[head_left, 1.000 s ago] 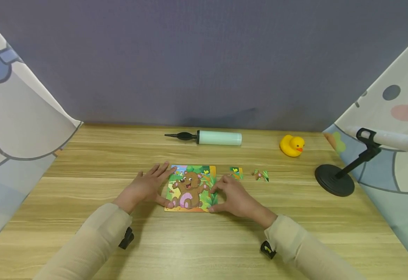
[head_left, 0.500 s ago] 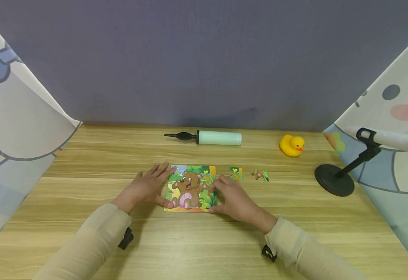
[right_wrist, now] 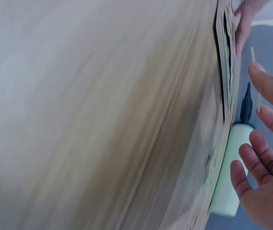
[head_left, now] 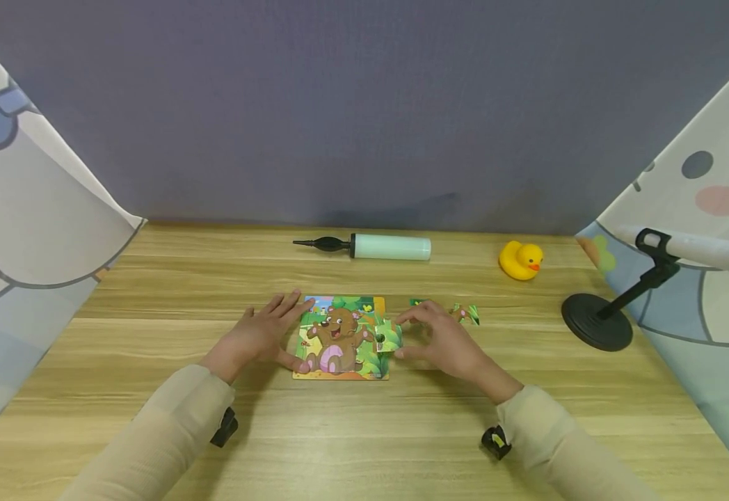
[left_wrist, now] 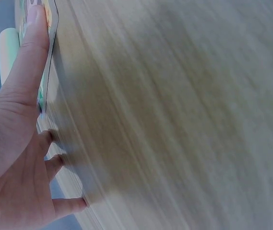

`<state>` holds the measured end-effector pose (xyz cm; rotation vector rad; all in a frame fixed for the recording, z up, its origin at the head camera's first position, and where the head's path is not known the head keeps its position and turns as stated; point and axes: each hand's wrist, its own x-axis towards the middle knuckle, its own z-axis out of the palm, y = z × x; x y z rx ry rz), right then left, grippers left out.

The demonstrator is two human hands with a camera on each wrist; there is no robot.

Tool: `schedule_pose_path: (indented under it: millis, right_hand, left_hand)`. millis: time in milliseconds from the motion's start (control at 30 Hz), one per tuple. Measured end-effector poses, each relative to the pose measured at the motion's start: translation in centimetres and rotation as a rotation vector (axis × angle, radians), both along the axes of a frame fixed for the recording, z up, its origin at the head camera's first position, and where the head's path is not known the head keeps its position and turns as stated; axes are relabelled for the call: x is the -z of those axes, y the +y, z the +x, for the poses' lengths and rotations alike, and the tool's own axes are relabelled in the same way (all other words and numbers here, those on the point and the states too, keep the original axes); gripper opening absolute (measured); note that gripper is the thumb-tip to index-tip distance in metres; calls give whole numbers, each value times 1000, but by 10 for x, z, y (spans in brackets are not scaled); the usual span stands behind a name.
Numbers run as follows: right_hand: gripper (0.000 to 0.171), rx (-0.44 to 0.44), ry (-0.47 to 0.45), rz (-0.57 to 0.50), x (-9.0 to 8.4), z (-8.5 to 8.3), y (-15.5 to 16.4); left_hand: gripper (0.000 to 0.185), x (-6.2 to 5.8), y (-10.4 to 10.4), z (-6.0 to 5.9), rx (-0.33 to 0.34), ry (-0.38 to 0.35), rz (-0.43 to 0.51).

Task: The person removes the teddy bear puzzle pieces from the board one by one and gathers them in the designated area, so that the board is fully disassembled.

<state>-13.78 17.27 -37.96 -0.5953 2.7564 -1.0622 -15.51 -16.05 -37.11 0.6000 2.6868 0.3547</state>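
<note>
A bear jigsaw board (head_left: 338,339) lies flat on the wooden table (head_left: 151,292). My left hand (head_left: 263,335) rests flat against the board's left edge, fingers straight, thumb on its lower left corner. My right hand (head_left: 433,339) pinches a green puzzle piece (head_left: 388,337) just off the board's right edge, slightly raised. In the right wrist view that piece (right_wrist: 255,79) shows edge-on by my fingertips (right_wrist: 263,79). Two loose pieces (head_left: 467,314) lie right of the board, one (head_left: 417,303) partly hidden behind my right fingers. The left wrist view shows my thumb (left_wrist: 33,43) lying along the board (left_wrist: 51,19).
A mint hand pump (head_left: 391,247) with a black nozzle lies behind the board. At the back right sits a yellow rubber duck (head_left: 521,260). A black round-based stand (head_left: 597,321) holds a white rod at the right edge. Printed cloth hangs on both sides.
My right hand has pulled a green piece out of the board's right side and moved right with it. The left hand has stayed in place.
</note>
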Motion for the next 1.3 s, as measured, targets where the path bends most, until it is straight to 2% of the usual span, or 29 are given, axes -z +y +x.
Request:
schedule_pose_path:
  millis: [300, 800, 900, 1100, 1300]
  right_hand:
    - [47, 35, 31, -71, 3, -8, 40]
    - [46, 127, -2, -21, -9, -18, 131]
    - [48, 159, -10, 24, -9, -19, 146]
    - [50, 193, 18, 100, -5, -21, 166]
    - [53, 205, -29, 125, -1, -22, 175]
  left_hand:
    - [120, 1, 0, -1, 2, -3, -2]
    - [120, 1, 1, -1, -2, -15, -16]
    - [121, 1, 1, -1, -5, -13, -14]
    - [122, 3, 0, -2, -7, 0, -17]
    - [122, 3, 0, -2, -10, -10, -15]
